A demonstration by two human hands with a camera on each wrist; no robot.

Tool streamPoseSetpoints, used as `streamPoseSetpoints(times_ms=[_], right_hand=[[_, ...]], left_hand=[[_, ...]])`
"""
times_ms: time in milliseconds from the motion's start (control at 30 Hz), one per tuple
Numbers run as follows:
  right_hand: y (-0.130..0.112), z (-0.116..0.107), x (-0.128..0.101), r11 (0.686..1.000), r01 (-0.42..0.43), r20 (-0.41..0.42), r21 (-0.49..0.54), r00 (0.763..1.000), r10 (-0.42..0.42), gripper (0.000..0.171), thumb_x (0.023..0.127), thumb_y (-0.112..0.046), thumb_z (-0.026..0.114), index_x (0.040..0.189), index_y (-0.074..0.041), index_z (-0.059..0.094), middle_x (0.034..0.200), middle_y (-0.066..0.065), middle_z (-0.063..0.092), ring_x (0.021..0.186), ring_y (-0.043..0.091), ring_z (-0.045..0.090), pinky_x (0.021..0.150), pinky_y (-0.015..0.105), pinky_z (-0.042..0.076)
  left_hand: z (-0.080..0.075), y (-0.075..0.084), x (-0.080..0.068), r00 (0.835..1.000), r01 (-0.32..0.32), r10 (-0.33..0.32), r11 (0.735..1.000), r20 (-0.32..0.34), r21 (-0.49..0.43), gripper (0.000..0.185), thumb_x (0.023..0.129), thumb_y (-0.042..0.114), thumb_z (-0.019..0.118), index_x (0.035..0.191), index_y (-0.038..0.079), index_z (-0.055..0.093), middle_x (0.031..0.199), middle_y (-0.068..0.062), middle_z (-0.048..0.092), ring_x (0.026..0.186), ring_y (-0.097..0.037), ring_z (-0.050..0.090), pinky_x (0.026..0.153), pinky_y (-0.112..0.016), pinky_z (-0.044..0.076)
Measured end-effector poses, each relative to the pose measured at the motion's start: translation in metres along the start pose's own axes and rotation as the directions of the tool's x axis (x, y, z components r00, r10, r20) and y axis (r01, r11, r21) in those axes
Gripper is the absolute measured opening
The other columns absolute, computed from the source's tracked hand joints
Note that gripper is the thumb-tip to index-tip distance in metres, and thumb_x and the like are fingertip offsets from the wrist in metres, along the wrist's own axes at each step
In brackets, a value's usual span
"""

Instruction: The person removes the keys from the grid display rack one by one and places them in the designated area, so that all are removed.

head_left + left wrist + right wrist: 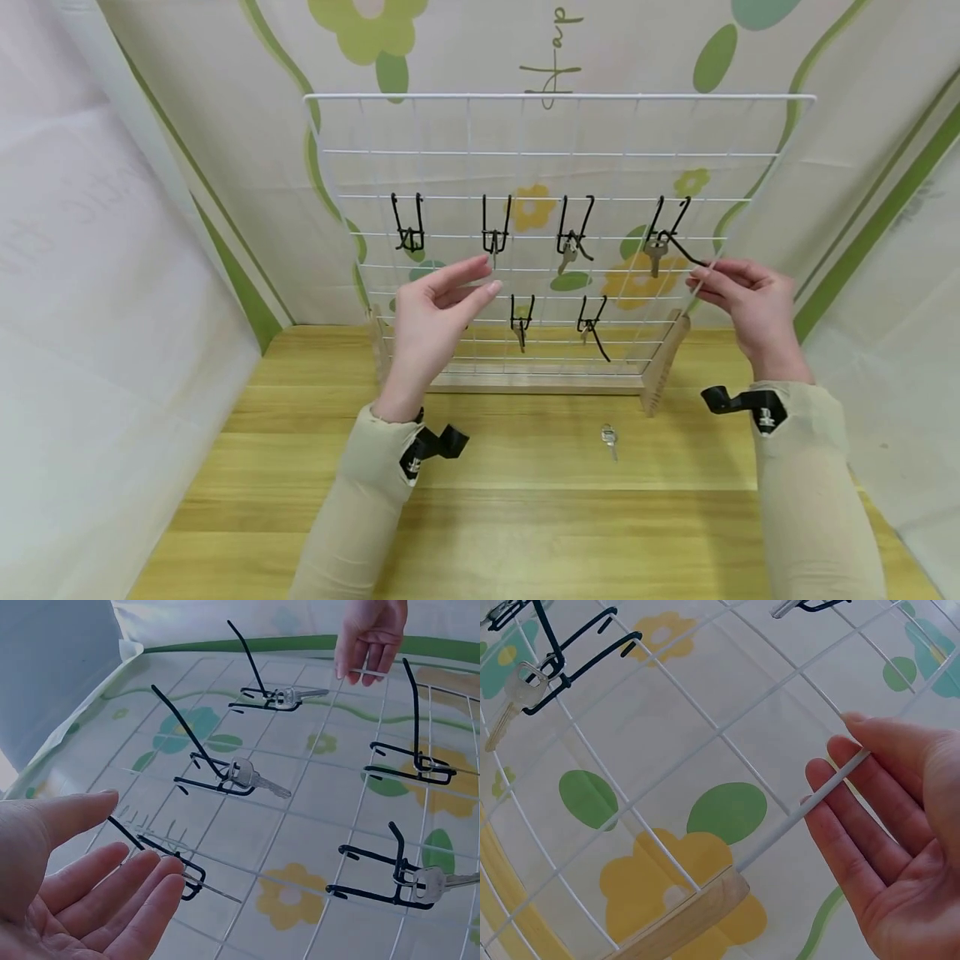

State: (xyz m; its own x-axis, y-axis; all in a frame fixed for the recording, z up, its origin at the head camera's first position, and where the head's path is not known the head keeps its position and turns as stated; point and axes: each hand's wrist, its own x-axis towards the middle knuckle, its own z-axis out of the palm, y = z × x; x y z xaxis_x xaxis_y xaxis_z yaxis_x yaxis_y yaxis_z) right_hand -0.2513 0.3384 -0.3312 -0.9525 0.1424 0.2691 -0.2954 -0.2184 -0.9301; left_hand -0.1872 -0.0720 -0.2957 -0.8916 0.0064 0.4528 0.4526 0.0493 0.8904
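Observation:
My left hand, fingers extended and thumb apart, is just below the second black hook of the upper row. A thin key, seen edge-on, hangs from that hook beside the fingertips; the palm holds nothing. At the right side of the white wire grid rack, my right hand pinches the frame rod, thumb on one side and fingers on the other. Keys hang on other hooks, among them a large-headed key at the upper right and a silver key on the adjacent hook.
On the wooden table a loose key lies in front of the rack. Wooden feet support the grid. The upper-left hook shows no clear key. Patterned cloth forms the back and sides.

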Motion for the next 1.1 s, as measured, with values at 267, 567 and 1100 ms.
streamPoseSetpoints(times_ms=[267,567,1100], right_hand=[[-0.002,-0.002,0.002,0.999,-0.044,0.009,0.003,0.999,0.044,0.026,0.086,-0.001,0.081,0.107,0.01,0.071,0.098,0.016,0.076,0.086,0.024,0.075,0.079,0.033,0.06],[-0.001,-0.003,0.002,0.999,-0.034,0.034,-0.008,0.999,0.034,0.024,0.088,-0.001,0.079,0.106,0.011,0.069,0.099,0.016,0.076,0.086,0.024,0.075,0.08,0.034,0.059],[0.0,-0.004,0.001,0.999,-0.037,0.046,-0.024,0.998,0.038,0.024,0.088,-0.004,0.079,0.105,0.01,0.069,0.099,0.016,0.075,0.087,0.024,0.075,0.08,0.034,0.059]], left_hand=[[0.011,-0.006,0.014,0.994,-0.022,0.023,1.0,-0.103,0.009,0.036,0.087,0.02,0.085,0.12,0.009,0.076,0.106,-0.001,0.076,0.094,-0.015,0.073,0.081,-0.032,0.059],[0.013,-0.012,0.029,0.989,-0.011,0.011,1.0,-0.148,0.001,0.034,0.086,0.017,0.086,0.116,0.006,0.076,0.105,-0.004,0.076,0.092,-0.017,0.072,0.081,-0.032,0.059],[0.019,-0.014,0.039,0.985,0.081,-0.073,0.996,-0.154,0.044,0.025,0.087,0.024,0.085,0.109,0.012,0.077,0.099,0.004,0.074,0.091,-0.014,0.069,0.082,-0.033,0.057]])
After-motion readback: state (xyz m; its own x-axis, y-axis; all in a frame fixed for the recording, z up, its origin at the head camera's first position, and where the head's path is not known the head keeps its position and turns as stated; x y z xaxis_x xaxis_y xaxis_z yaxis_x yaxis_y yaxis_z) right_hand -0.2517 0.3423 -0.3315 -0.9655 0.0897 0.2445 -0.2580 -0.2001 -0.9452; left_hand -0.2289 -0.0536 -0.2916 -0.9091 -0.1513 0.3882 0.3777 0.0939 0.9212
